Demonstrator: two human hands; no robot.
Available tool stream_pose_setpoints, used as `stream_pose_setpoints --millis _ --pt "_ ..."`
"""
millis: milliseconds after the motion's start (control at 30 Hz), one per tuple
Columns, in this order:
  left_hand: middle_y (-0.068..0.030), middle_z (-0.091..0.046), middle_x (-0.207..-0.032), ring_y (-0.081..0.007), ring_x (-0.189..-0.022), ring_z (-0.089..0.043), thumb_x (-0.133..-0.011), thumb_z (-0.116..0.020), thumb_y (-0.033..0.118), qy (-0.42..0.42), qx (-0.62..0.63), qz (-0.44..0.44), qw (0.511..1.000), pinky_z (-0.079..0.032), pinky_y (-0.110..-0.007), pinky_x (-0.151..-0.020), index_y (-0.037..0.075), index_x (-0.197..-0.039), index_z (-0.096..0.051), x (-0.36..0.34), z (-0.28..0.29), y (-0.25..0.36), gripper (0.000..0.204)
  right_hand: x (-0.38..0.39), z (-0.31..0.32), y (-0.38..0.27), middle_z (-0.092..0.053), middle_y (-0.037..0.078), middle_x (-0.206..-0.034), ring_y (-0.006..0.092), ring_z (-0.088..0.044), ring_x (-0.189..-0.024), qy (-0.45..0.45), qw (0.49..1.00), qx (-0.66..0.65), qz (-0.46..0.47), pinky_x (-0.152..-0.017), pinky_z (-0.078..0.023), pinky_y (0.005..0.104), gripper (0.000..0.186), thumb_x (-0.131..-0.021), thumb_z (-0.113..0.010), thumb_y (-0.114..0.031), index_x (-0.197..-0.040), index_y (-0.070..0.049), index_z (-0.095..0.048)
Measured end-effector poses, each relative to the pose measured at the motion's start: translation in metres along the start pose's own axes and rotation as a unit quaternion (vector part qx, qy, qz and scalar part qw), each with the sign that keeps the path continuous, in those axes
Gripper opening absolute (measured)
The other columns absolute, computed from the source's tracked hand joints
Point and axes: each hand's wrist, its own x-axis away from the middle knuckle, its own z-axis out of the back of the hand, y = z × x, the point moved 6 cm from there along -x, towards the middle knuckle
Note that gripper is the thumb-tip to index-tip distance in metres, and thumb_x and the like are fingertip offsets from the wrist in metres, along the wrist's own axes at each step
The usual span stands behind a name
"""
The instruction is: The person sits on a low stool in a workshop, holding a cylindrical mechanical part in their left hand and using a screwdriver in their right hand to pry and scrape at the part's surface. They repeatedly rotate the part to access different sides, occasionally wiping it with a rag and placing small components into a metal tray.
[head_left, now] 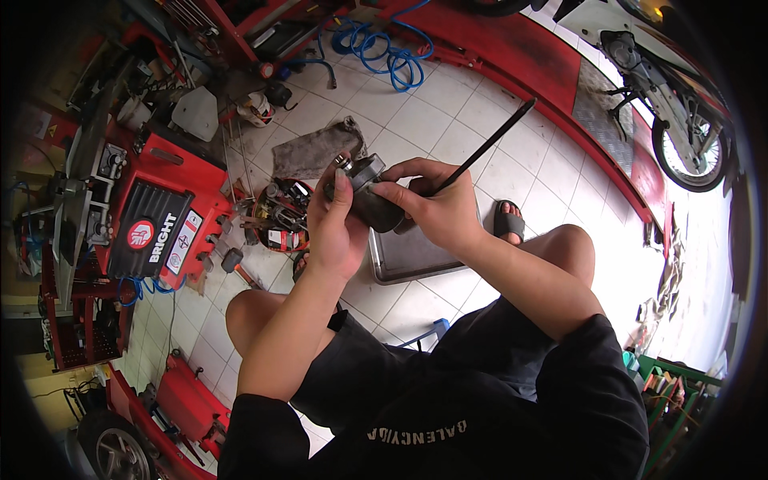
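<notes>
The metal tray (408,258) lies on the tiled floor (416,120) and looks empty; above it the left hand (336,220) and the right hand (436,210) are both closed on a dark metal part (372,196); the part is held over the tray's far edge, its long axis slanted, the threaded end up and away; the right hand also grips a thin black rod (488,146) pointing up and right from the tray; beyond the tray lie a grey rag (316,150) and a blue coiled hose (380,48); left of the tray stands a round tin (280,214) holding small parts.
</notes>
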Motion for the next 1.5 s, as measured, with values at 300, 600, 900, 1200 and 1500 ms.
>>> stream_pose_setpoints --millis 300,600,900,1200,1500 --pt "-0.0090 -0.059 -0.127 -0.0207 -0.119 -0.057 -0.100 -0.064 0.033 -0.022 0.017 0.013 1.000 -0.045 -0.040 -0.105 0.006 -0.140 -0.047 0.000 0.000 -0.005 0.052 0.004 -0.001 -0.019 -0.065 0.005 -0.102 0.0073 -0.056 -0.057 0.000 0.979 0.122 0.164 -0.051 -0.043 0.0238 0.016 -0.086 -0.079 -0.010 -0.094 0.000 -0.068" --pt "-0.0080 -0.061 -0.123 -0.0210 -0.117 -0.058 -0.101 -0.059 0.040 0.005 0.065 0.071 0.995 -0.045 -0.042 -0.104 0.009 -0.132 -0.052 0.005 -0.003 -0.018 0.045 0.004 -0.001 -0.022 -0.067 0.004 -0.100 0.0053 -0.052 -0.056 0.005 0.955 0.212 0.206 -0.053 -0.042 0.0242 0.015 -0.090 -0.075 -0.011 -0.096 0.000 -0.068" --pt "-0.0069 -0.062 -0.120 -0.0197 -0.115 -0.058 -0.103 -0.053 0.045 0.029 0.075 0.107 0.991 -0.045 -0.040 -0.102 0.006 -0.123 -0.055 0.003 0.004 -0.030 0.044 -0.001 0.001 -0.022 -0.065 0.012 -0.085 0.0179 -0.056 -0.053 -0.001 0.970 0.210 0.119 -0.051 -0.043 0.0337 0.020 -0.084 -0.079 -0.016 -0.092 0.001 -0.071" --pt "-0.0082 -0.061 -0.125 -0.0221 -0.119 -0.057 -0.103 -0.053 0.046 0.022 0.095 0.130 0.987 -0.044 -0.040 -0.106 0.006 -0.131 -0.052 0.003 0.011 -0.034 0.049 -0.002 -0.002 -0.028 -0.065 0.016 -0.085 0.0277 -0.061 -0.060 -0.001 0.954 0.265 0.141 -0.057 -0.048 0.0374 0.025 -0.083 -0.080 -0.018 -0.090 0.004 -0.070" --pt "-0.0066 -0.062 -0.118 -0.0195 -0.113 -0.059 -0.103 -0.052 0.046 0.036 0.100 0.126 0.986 -0.047 -0.039 -0.100 0.006 -0.124 -0.054 -0.002 0.013 -0.035 0.046 -0.005 -0.002 -0.029 -0.066 0.015 -0.081 0.0256 -0.062 -0.059 0.003 0.961 0.243 0.133 -0.057 -0.048 0.0374 0.026 -0.081 -0.082 -0.021 -0.086 0.002 -0.071"
